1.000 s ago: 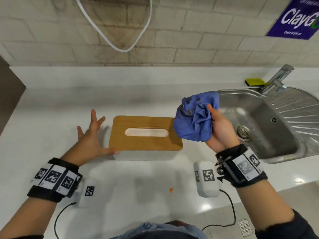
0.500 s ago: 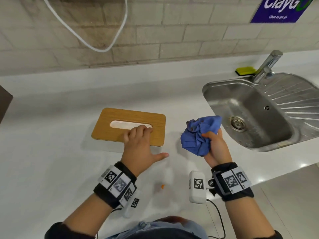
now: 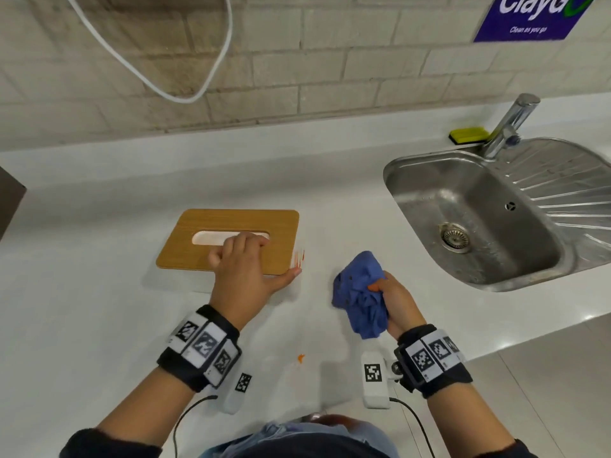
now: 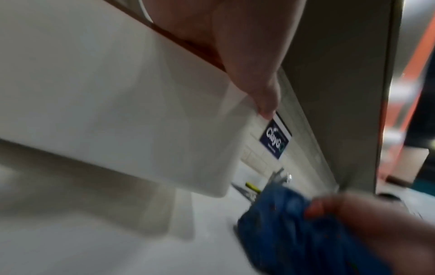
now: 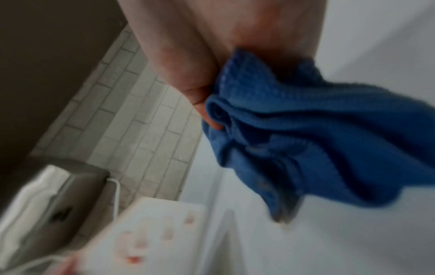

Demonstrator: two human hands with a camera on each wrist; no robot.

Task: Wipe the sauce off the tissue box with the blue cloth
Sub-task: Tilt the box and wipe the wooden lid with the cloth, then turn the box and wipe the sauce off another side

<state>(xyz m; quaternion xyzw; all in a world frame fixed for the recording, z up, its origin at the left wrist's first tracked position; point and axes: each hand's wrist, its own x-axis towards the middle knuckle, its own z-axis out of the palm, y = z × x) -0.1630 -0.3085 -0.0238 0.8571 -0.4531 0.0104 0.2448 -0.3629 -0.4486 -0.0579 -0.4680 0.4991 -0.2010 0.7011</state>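
The tissue box (image 3: 198, 252) has a wooden lid and white walls and stands mid-counter. Orange sauce streaks (image 3: 300, 256) mark its right end wall, and in the right wrist view the sauce spots (image 5: 164, 232) are blurred. My left hand (image 3: 244, 262) lies on the lid, its fingers curled at the slot and its thumb (image 4: 256, 80) along the front right corner. My right hand (image 3: 396, 302) grips the crumpled blue cloth (image 3: 358, 289) low over the counter, right of the box and apart from it. The blue cloth (image 5: 306, 139) bunches out of the fist.
A steel sink (image 3: 410, 173) with a tap (image 3: 509, 127) lies at the right, a yellow-green sponge (image 3: 468, 133) behind it. A small orange sauce drop (image 3: 300, 358) sits on the white counter near me. A dark object (image 3: 10, 206) stands at the far left.
My left hand moved from the box's left side onto its lid. My right hand lowered the cloth from above the box's right end to near the counter, right of the box.
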